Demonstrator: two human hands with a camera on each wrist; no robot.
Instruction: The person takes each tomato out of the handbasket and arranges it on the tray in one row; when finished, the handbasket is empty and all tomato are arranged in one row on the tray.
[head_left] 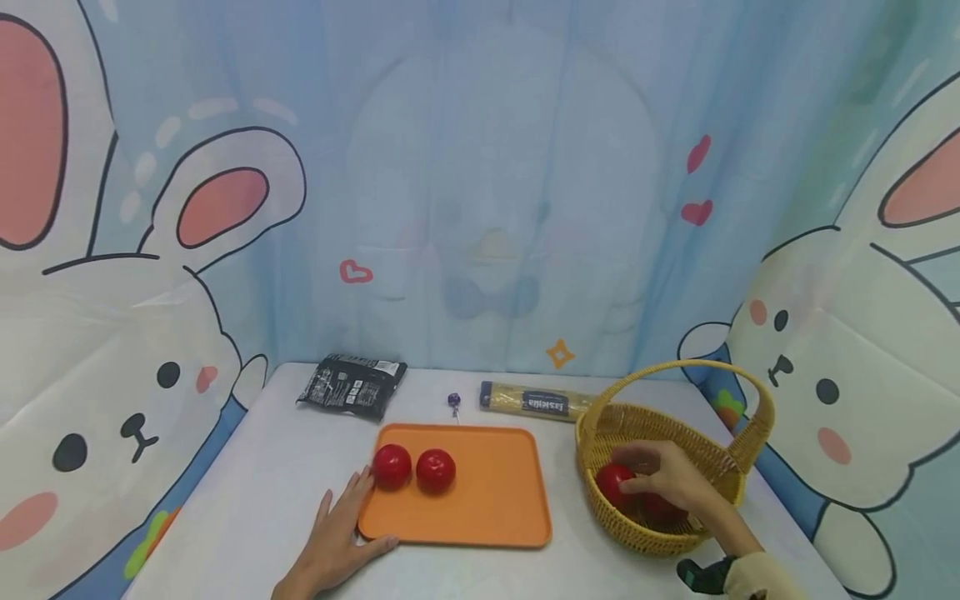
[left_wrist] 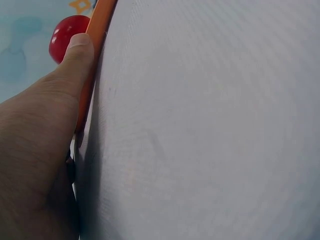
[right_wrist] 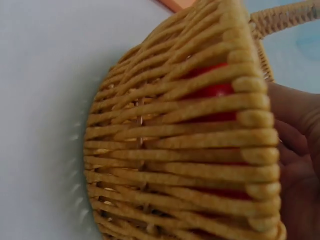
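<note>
My left hand [head_left: 335, 542] lies at the left end of an orange tray [head_left: 495, 492], fingers spread and straight. Its fingertips are at the tray's left rim, close by the nearer of two red apples [head_left: 392, 466]. The thumb rests along the front rim; the left wrist view has it against the orange edge [left_wrist: 98, 30]. Inside a yellow wicker basket [head_left: 652, 543], my right hand [head_left: 663, 477] curls its fingers and thumb round a red apple [head_left: 613, 485]. Beneath that hand, another red apple [head_left: 662, 510] is partly covered. The right wrist view shows red through the weave [right_wrist: 175, 130].
A black packet [head_left: 352, 385] lies at the back left of the white table. Behind the tray are a small purple-topped item [head_left: 453, 402] and a yellow, labelled long pack [head_left: 536, 401]. The basket's tall handle [head_left: 690, 365] arches over its opening. A printed curtain hangs behind.
</note>
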